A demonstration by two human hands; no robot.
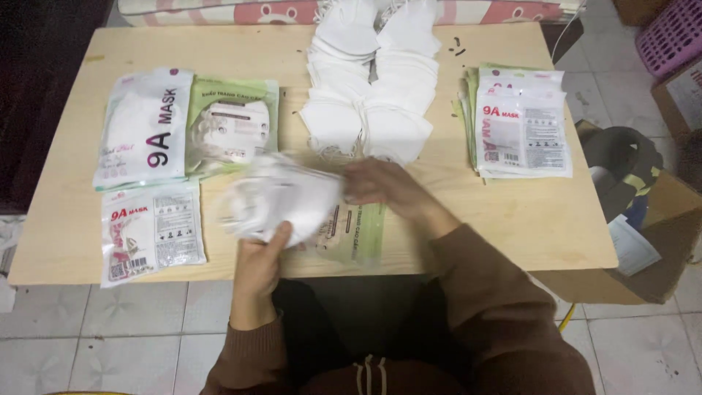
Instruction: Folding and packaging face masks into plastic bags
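A: The wooden table (512, 219) stands on a tiled floor (110, 329) and fills most of the frame. At the top centre lies a long pile of white masks (369, 95). At the right is a stack of flat pouches (521, 124). At the left are three filled pouches (153, 175).

B: And the hands?

A: Both are in the lower centre. The left hand (257, 267) is closed on a small bundle of white masks (281, 197), thumb on top, fingers under. The right hand (384, 184) touches the right edge of the bundle with bent fingers. How firmly it grips, I cannot tell; the picture is blurred there.

B: What may go wrong, in your opinion?

A: I think the bundle can fan apart, because only one edge is pinched and the masks are thin and light. One could slide to the floor, since the hands are near the front edge of the table. Also the green pouch (358, 234) under the bundle is loose and may be pushed away by the wrist.

B: How does the bundle look?

A: White, soft, folded flat, with rounded outline. The layers are not well aligned. The ear loops I cannot see clearly.
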